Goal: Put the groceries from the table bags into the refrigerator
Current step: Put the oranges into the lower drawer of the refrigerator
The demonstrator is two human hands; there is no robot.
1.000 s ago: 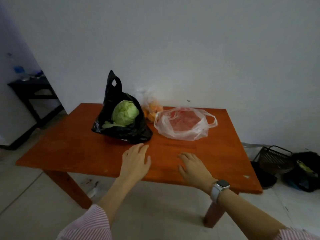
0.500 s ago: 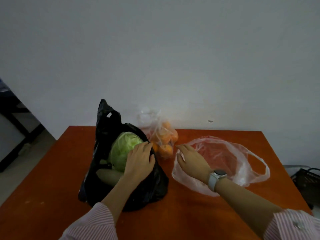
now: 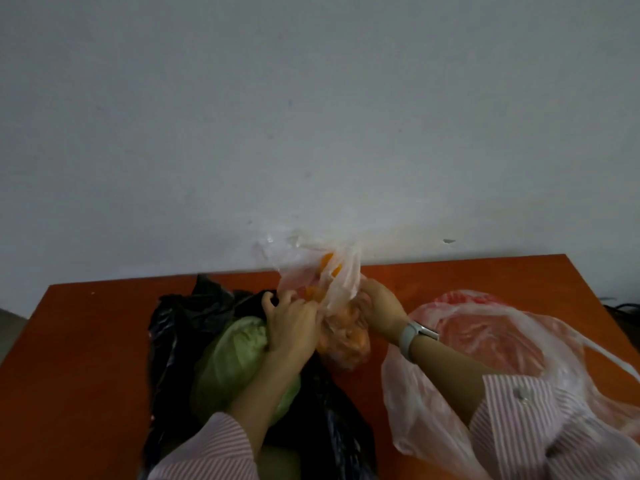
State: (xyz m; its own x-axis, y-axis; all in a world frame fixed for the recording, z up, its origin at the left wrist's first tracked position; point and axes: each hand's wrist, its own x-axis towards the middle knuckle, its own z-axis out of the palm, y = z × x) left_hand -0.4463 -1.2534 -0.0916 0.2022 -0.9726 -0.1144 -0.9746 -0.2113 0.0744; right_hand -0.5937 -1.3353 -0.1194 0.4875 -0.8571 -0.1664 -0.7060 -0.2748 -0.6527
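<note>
1. Together, both hands work at a clear bag of oranges (image 3: 341, 336) on the orange table (image 3: 86, 344).
2. Left hand (image 3: 292, 329), fingers curled, grips the bag's plastic above a cabbage (image 3: 232, 362) in a black bag (image 3: 180, 327).
3. Right hand (image 3: 379, 303) pinches the bag's other side, beside a pink-tinted bag (image 3: 502, 341).

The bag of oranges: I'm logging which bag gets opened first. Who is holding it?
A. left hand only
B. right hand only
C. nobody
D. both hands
D: the left hand and right hand both grip the bag of oranges beside the cabbage.
</note>
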